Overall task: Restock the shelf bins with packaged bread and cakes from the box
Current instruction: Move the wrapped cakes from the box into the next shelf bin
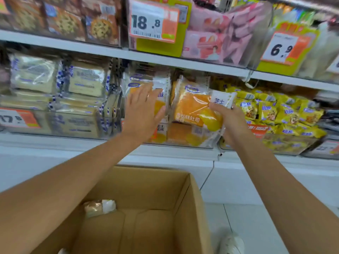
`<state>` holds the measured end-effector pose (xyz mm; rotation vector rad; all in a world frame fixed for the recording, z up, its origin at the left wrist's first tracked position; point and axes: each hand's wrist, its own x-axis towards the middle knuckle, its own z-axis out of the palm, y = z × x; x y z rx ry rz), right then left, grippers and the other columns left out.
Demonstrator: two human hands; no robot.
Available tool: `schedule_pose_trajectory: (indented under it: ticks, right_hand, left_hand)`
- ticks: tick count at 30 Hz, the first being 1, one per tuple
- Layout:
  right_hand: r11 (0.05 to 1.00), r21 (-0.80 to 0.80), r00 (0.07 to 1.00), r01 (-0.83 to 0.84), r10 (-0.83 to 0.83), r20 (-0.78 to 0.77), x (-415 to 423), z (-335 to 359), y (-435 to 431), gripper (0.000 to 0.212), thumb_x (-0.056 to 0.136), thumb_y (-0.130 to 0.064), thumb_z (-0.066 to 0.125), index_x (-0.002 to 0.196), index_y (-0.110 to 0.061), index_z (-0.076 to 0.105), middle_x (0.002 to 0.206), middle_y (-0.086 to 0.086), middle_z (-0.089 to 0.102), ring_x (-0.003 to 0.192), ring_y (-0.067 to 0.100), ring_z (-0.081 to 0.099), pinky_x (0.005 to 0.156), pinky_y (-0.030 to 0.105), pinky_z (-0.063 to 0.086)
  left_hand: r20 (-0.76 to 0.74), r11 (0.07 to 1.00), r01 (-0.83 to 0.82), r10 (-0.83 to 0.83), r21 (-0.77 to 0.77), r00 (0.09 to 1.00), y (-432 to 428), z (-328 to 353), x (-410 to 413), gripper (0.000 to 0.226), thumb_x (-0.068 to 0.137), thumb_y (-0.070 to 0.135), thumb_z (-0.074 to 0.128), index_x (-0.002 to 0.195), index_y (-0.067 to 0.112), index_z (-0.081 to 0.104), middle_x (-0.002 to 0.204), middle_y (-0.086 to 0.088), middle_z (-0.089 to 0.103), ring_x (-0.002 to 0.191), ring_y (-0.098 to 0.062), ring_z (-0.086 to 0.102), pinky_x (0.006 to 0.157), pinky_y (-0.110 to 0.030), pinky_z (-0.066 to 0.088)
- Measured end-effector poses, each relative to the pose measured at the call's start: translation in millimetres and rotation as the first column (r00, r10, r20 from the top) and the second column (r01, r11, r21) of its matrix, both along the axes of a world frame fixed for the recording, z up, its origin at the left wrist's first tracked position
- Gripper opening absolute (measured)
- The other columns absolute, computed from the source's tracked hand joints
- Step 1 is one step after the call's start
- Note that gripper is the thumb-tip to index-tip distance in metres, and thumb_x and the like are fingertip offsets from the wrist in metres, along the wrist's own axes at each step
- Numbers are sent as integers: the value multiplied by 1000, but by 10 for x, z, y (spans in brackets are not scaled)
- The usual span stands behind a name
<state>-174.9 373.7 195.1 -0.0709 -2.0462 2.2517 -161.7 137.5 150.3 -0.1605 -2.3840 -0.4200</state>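
My right hand (232, 119) grips an orange and white packaged toast bread (192, 107) by its right edge, holding it upright in front of the clear shelf bin (183, 142) in the middle shelf. My left hand (142, 109) lies flat with straight fingers against another orange bread pack (159, 83) standing in the same bin, just left of the held one. Below, an open cardboard box (190, 208) stands on the floor. One wrapped bread (100, 208) lies against its far left inner wall.
Left bins hold pale sliced bread packs (55, 81). Small yellow snack bags (278, 114) fill the bin to the right. The upper shelf carries cookie boxes (67, 21), pink packs (211, 39) and price tags (154, 21). A white shoe (232, 243) sits right of the box.
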Motion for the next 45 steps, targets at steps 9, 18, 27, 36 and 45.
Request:
schedule_pose_trajectory:
  ticks: [9,18,27,36,45]
  right_hand:
    - [886,433,982,165,-105,-158,-1097,-188,-386,72,90,-22,67,148,-7,29,138,2,46,125,19,47,104,22,37]
    - [143,930,875,338,317,-367,-1043,-318,-374,99,80,-67,60,154,-38,0,163,10,1,150,28,-5,118,53,-4]
    - [-17,941,859,338,415,-301,-1286,-258,-315,95,81,-71,55,154,-39,3,157,9,17,147,30,10,115,63,9]
    - [89,940,885,329,319,-340,-1067,-51,-533,100,79,-65,61,155,-28,9,154,7,27,145,30,18,117,54,1]
    - [157,934,835,320,420,-357,-1207,-250,-640,70,86,-55,52,146,-23,36,144,3,40,137,25,29,115,50,6]
  left_hand:
    - [31,961,-82,94,-264,995,-217,-194,-547,63,98,56,23,155,28,18,164,-7,13,151,-24,9,119,-57,2]
    - [1,970,-62,64,-237,998,-231,-221,-560,64,97,57,20,155,29,17,163,-7,14,151,-23,7,119,-52,-6]
    - [25,960,-22,30,-279,999,-286,-153,-627,67,96,59,18,155,29,18,162,-9,18,151,-25,11,117,-55,-3]
    - [134,986,46,-24,-158,991,-341,33,-432,76,94,60,35,156,24,12,165,-5,0,152,-20,-5,120,-47,-8]
    - [80,971,-3,23,-237,997,-362,-99,-518,75,94,62,25,155,20,17,164,-9,10,152,-25,4,121,-50,-3]
